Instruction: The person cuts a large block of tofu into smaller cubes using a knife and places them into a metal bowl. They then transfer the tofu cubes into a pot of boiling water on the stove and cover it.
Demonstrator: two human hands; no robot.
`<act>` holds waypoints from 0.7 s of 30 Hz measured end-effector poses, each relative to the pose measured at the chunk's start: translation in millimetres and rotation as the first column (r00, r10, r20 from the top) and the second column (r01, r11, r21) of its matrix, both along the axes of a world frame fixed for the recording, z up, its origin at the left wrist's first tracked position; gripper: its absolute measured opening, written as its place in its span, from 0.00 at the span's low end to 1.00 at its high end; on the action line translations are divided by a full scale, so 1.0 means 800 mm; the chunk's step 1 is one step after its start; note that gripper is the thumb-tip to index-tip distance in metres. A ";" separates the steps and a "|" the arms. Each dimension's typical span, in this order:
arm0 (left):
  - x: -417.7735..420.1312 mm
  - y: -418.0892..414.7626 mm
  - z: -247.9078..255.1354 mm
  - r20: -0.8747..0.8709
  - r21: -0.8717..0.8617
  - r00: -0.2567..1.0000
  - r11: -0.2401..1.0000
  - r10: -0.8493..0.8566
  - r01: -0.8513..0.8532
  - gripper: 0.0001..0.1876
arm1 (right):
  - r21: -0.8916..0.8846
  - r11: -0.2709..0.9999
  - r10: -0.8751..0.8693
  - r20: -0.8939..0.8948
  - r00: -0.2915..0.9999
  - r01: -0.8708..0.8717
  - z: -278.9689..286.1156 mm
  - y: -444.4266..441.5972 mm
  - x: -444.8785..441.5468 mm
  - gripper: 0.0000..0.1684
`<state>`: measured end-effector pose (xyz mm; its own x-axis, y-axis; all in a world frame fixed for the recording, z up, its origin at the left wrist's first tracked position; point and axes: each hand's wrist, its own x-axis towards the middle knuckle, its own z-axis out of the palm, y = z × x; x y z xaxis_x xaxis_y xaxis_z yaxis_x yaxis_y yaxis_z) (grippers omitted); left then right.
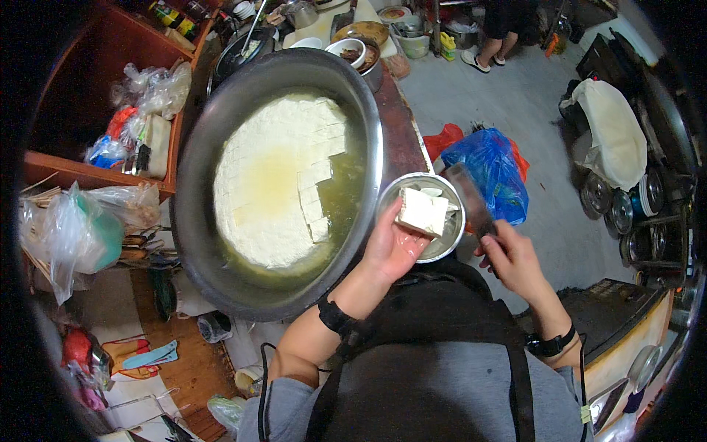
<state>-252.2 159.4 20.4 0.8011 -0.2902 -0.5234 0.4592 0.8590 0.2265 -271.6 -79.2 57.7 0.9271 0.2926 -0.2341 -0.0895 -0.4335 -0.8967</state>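
Observation:
A block of white tofu [423, 212] rests on the fingers and palm of my left hand [393, 241]. Beneath it stands a round metal bowl [454, 235] with more white pieces inside. My right hand [511, 257] grips a cleaver [469, 196] by its handle, the blade beside the bowl's right rim and apart from the block. To the left, a large metal basin [276, 69] holds a wide slab of tofu [265, 182] in yellowish liquid. Cut lines cross the slab's right part, where a gap shows liquid. The underside of the held block is hidden.
A blue plastic bag [489, 166] lies on the floor right of the bowl. Behind the basin are white bowls [348, 51] and a pot. A wooden shelf [110, 174] with plastic bags stands left. At the back, a person's legs [491, 50] show.

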 end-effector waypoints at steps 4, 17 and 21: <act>-0.002 0.004 -0.043 -0.088 0.006 0.993 0.997 -0.075 0.076 0.27 | -0.354 0.926 0.305 0.503 0.809 -0.129 -0.024 -0.006 0.000 0.10; -0.023 0.005 -0.073 -0.171 0.025 0.984 0.999 0.049 -0.045 0.27 | -0.400 0.900 0.327 0.356 0.876 -0.173 -0.074 0.043 -0.024 0.08; -0.026 0.006 -0.067 -0.210 0.052 0.976 0.997 0.060 -0.050 0.27 | -0.441 0.862 0.352 0.166 0.921 -0.250 -0.085 0.057 -0.023 0.10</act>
<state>-273.0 164.5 -33.3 0.6848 -0.2200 -0.6947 0.4531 0.8752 0.1695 -290.1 -33.7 -10.2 0.8505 0.4938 -0.1812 0.2940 -0.7319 -0.6147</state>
